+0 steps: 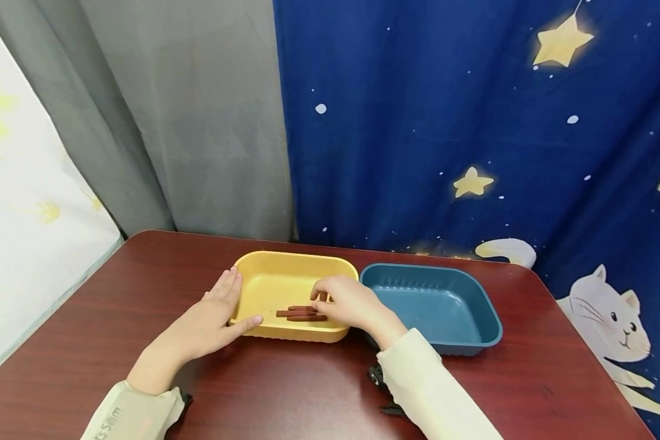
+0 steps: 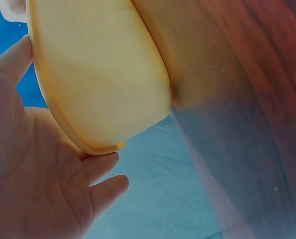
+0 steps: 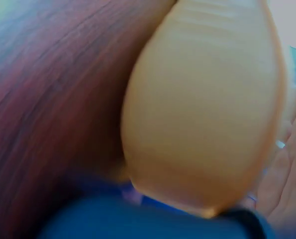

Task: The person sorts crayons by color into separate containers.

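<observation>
Several short reddish-brown sticks [image 1: 301,318] lie together on the floor of a yellow plastic bin [image 1: 294,259], near its front wall. My left hand [image 1: 211,318] rests on the bin's left end, fingers extended along the rim and thumb over the front corner. In the left wrist view that hand [image 2: 43,164] touches the rim of the yellow bin [image 2: 103,74] from outside. Inside the bin, my right hand [image 1: 349,300] has bent fingers at the sticks' right ends; whether they pinch one is hidden. The right wrist view shows part of its palm [image 3: 282,184] beside the yellow wall [image 3: 202,109].
A dark blue bin [image 1: 486,305] stands immediately right of the yellow one, its visible floor bare. Both are on a reddish-brown wooden table [image 1: 286,391]. Grey and blue star-patterned curtains [image 1: 390,153] hang behind the table's back edge.
</observation>
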`<action>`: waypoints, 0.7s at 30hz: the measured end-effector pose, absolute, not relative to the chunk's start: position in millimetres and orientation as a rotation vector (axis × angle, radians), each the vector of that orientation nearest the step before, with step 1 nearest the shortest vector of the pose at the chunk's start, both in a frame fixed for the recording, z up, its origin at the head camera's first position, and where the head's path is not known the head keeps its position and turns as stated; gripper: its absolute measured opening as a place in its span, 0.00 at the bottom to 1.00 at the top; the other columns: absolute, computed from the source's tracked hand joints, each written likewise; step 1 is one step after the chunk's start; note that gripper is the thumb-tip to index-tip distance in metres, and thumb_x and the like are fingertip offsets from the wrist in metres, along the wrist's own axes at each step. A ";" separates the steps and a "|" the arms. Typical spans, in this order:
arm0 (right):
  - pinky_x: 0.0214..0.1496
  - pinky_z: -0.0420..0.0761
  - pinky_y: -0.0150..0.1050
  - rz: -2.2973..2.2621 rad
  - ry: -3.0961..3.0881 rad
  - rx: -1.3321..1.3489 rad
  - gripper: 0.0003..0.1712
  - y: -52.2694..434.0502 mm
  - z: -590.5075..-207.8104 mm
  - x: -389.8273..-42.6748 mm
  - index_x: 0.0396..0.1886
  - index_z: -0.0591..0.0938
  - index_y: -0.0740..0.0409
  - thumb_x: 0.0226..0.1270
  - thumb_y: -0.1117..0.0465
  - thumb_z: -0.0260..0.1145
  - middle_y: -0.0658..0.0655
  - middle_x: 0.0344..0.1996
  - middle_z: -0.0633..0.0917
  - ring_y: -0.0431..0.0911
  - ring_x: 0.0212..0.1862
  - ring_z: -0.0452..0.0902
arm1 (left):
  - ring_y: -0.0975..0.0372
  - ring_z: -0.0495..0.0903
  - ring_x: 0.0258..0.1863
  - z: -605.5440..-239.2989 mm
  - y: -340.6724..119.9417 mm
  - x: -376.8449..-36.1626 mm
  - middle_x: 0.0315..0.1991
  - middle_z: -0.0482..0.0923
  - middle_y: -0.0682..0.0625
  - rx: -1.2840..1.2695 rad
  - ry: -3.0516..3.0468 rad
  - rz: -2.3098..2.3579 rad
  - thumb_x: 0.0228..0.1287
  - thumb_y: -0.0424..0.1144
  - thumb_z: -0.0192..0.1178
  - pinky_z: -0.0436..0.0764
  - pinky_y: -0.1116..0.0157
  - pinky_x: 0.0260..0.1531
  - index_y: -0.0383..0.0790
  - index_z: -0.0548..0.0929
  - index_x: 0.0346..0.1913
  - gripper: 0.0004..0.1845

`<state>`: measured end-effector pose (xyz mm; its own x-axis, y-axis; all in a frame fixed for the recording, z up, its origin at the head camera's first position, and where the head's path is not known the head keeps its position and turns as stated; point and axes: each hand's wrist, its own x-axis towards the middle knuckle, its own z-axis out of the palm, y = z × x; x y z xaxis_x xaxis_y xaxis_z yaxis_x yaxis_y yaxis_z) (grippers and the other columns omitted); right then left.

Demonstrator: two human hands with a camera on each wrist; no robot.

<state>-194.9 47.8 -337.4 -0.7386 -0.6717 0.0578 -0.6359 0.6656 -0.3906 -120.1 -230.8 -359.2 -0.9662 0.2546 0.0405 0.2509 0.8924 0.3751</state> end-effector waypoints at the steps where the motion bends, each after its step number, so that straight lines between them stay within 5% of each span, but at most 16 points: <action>1: 0.44 0.80 0.37 -0.619 2.790 -1.112 0.07 52.6 -334.8 -191.8 0.40 0.87 0.49 0.69 0.54 0.65 0.45 0.34 0.86 0.40 0.39 0.79 | 0.42 0.40 0.80 -358.9 -231.0 -120.4 0.80 0.38 0.35 0.408 3.045 0.603 0.67 0.71 0.49 0.52 0.39 0.74 0.25 0.46 0.77 0.57; 12: 0.61 0.80 0.49 -0.705 2.911 -1.000 0.16 130.2 -316.8 -157.4 0.53 0.85 0.48 0.71 0.49 0.65 0.47 0.51 0.85 0.46 0.57 0.80 | 0.42 0.40 0.80 -356.6 -230.5 -121.6 0.80 0.38 0.33 0.414 3.041 0.589 0.67 0.71 0.49 0.53 0.37 0.73 0.24 0.47 0.76 0.57; 21: 0.69 0.69 0.63 -0.807 3.050 -0.841 0.30 194.4 -321.7 -140.7 0.68 0.76 0.47 0.69 0.44 0.66 0.55 0.68 0.76 0.57 0.73 0.67 | 0.40 0.40 0.79 -355.1 -230.4 -122.3 0.80 0.38 0.32 0.416 3.039 0.577 0.68 0.70 0.49 0.53 0.37 0.72 0.23 0.46 0.76 0.57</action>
